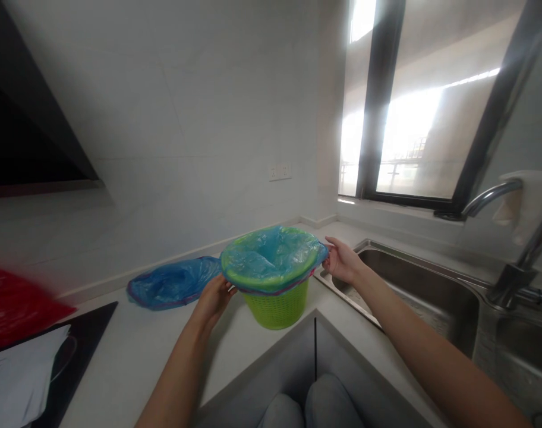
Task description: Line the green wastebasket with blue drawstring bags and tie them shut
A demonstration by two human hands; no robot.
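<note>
A green plastic basket (277,310) with a woven-look wall sits on the counter in front of me. A thin blue plastic bag (271,255) lines it, its edge with a reddish drawstring folded out over the rim. My left hand (215,299) is at the left side of the rim, fingers curled in under the bag's edge. On the right side my right hand (341,260) pinches the bag's edge, thumb up, fingertips partly hidden by the film. A second blue plastic bag (170,284) lies spread flat to the left of the basket, just beyond my left hand.
A steel sink (420,285) with a faucet (505,279) lies on the right, a white cloth (527,202) hanging over the faucet. On the left, a black cooktop (86,333) carries papers (21,380) and a blurred red bag (19,306). The wall holds a socket (280,173).
</note>
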